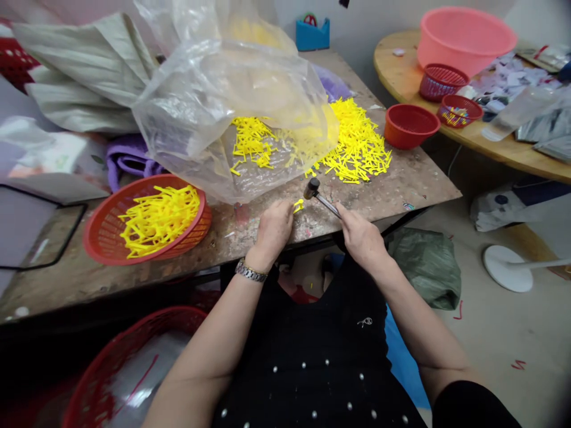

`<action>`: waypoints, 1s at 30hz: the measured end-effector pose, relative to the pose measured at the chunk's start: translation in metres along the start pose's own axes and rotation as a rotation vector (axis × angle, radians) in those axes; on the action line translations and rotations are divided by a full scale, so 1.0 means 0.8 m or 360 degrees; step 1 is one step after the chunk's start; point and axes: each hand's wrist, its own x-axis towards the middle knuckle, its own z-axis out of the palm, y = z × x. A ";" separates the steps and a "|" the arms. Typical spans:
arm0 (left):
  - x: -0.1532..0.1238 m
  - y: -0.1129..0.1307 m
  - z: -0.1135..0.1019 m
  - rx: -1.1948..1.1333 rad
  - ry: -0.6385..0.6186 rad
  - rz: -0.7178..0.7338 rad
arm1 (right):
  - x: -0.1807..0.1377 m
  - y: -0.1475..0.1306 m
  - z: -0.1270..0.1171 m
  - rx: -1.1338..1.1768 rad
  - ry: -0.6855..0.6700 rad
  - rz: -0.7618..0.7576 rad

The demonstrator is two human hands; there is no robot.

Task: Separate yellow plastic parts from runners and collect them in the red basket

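My left hand [274,229] rests on the worn table [401,178] near its front edge and pinches a small yellow plastic piece [298,205]. My right hand [359,233] grips the handle of a small hammer [317,194], whose dark head hovers just above and to the right of that piece. A pile of loose yellow plastic pieces [357,145] lies behind the hammer. A red basket [104,229] at the left holds more of the yellow pieces [158,219]. A silver watch [250,271] sits on my left wrist.
A large clear plastic bag [232,101] spreads over the table's middle, with yellow pieces under it. A red bowl [411,125] stands at the right corner. A round wooden table [468,134] at the right carries a pink basin [464,35] and small red baskets. Another red basket [134,362] sits below left.
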 end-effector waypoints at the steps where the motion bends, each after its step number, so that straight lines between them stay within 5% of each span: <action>1: 0.000 -0.001 0.001 -0.0002 0.0002 0.0000 | 0.000 0.001 -0.003 0.0024 0.0043 -0.0019; 6: 0.001 -0.004 0.006 -0.0005 0.0033 0.0006 | -0.007 -0.009 -0.011 0.0148 0.0364 -0.0194; 12: 0.000 -0.003 0.006 -0.0040 0.0055 0.0020 | -0.003 -0.009 0.005 -0.0132 -0.0039 -0.0052; 20: 0.000 -0.007 0.007 -0.0217 0.0153 -0.0077 | 0.012 0.013 -0.006 -0.0364 0.0176 -0.0001; 30: -0.026 -0.003 -0.055 -0.0378 0.0311 -0.0109 | 0.031 0.041 0.009 -0.0579 0.0127 -0.0057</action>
